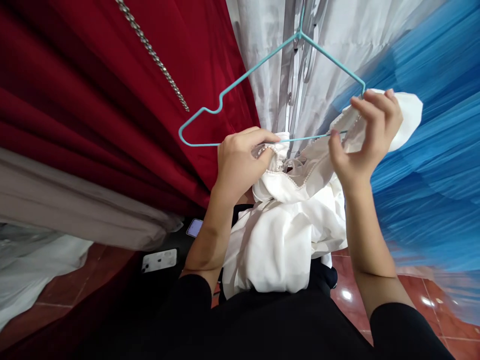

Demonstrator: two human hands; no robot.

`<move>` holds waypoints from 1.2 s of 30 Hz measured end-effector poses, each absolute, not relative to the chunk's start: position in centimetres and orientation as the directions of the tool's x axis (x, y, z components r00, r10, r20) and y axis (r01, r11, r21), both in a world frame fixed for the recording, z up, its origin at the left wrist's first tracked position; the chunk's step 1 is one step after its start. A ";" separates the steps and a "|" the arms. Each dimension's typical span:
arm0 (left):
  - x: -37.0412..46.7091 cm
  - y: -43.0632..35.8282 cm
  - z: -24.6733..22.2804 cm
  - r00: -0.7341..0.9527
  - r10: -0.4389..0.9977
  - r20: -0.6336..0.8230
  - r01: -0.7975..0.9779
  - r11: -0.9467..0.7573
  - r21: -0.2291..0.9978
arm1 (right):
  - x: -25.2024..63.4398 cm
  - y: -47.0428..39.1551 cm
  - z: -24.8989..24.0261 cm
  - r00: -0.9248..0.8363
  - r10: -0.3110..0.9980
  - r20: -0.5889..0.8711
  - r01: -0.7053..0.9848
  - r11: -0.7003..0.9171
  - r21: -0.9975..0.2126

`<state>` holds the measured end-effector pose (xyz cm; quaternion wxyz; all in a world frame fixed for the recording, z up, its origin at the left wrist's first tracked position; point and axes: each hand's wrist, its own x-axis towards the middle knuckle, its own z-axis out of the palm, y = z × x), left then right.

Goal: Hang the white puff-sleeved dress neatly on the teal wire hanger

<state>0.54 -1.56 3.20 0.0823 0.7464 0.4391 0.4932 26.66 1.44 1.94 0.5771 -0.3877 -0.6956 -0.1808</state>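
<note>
A white dress with a beaded neckline lies bunched over my lap, its upper part raised to a light blue hanger. My left hand pinches the dress's beaded edge beside the hanger's bottom bar. At the hanger's right end, the fingers of my right hand curl over the white fabric while the thumb presses lower on the beaded edge. Part of the dress spreads out behind that hand and covers the hanger's right corner. The hanger's left arm is bare. Its hook runs out of the top of the view.
Red fabric with a rhinestone strip hangs on the left, and blue tulle on the right. White garments hang at the back. Two phones, one white and one with a pale screen, lie on a dark surface at lower left.
</note>
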 end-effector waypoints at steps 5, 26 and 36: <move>-0.1 -0.9 3.6 0.182 0.752 0.633 0.592 -0.598 0.540 | 29.9 4.7 3.1 0.045 0.293 0.955 0.778 0.590 -0.218; -0.2 0.7 3.6 0.206 0.760 0.616 0.438 -0.635 0.637 | 32.7 -0.4 -0.2 -0.366 0.456 0.811 0.711 0.700 -0.072; -0.6 1.4 0.1 0.201 0.527 0.826 0.505 -0.778 0.374 | 25.4 2.4 0.0 -0.248 0.490 0.836 0.641 0.730 -0.237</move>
